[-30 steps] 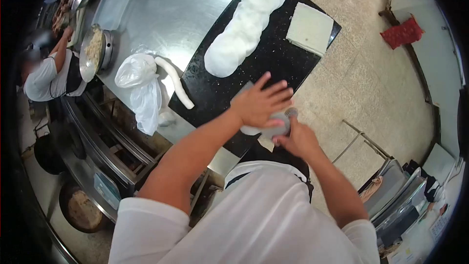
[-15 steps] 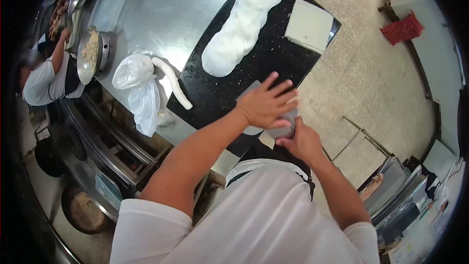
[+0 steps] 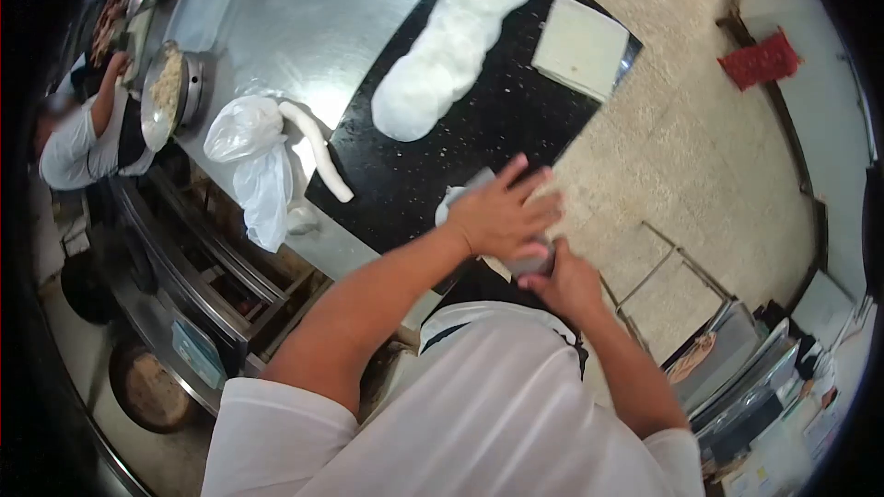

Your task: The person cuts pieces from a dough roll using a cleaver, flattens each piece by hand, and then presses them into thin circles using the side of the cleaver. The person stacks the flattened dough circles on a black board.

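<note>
My left hand (image 3: 509, 213) lies with its fingers spread over a grey cylinder (image 3: 532, 263), which looks like a rolling pin and is mostly covered. Around the near right end of that cylinder my right hand (image 3: 566, 283) closes its thumb and fingers. A pale piece of dough (image 3: 447, 205) shows beside my left wrist, partly hidden. Farther up the black board (image 3: 497, 120) lies a row of thin, overlapping white dough rounds (image 3: 442, 55). A white dough rope (image 3: 318, 149) rests at the board's left edge.
A square stack of white sheets (image 3: 582, 48) sits at the board's far right corner. A plastic bag (image 3: 249, 143) lies on the steel counter (image 3: 304, 18), with a metal bowl of food (image 3: 170, 92) farther left. Another person (image 3: 92, 133) stands at the far left.
The grey cylinder has shifted slightly under my left hand, and more of the pale dough shows beside the wrist. My right hand stays at the cylinder's near end. The view has moved slightly.
</note>
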